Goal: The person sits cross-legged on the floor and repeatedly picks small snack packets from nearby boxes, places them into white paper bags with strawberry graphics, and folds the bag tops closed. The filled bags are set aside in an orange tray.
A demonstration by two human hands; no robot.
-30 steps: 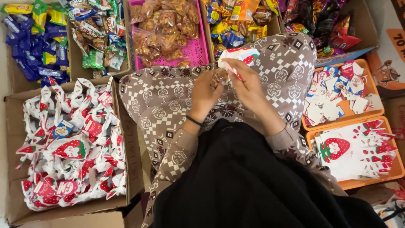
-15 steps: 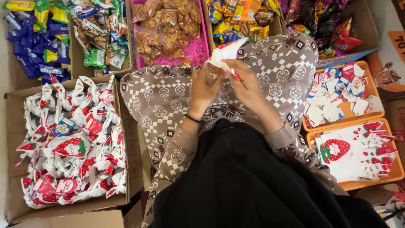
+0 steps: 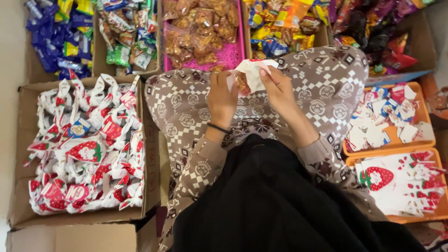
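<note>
Bright, even light from above, soft shadows only; colours vivid, slight motion blur at the hands, mild stretching toward the edges.

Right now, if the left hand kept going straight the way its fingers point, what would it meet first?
The left hand points up the frame, away from the body. Just past the white bag it holds, it would probably first meet the pink tray of snack packets, though depth is unclear.

A big cardboard box [image 3: 149, 154] at the left holds tied strawberry bags [image 3: 84, 149]. A pink tray [image 3: 233, 58] of brown snacks sits at the top — two orange trays [image 3: 431, 140] sit at the right.
</note>
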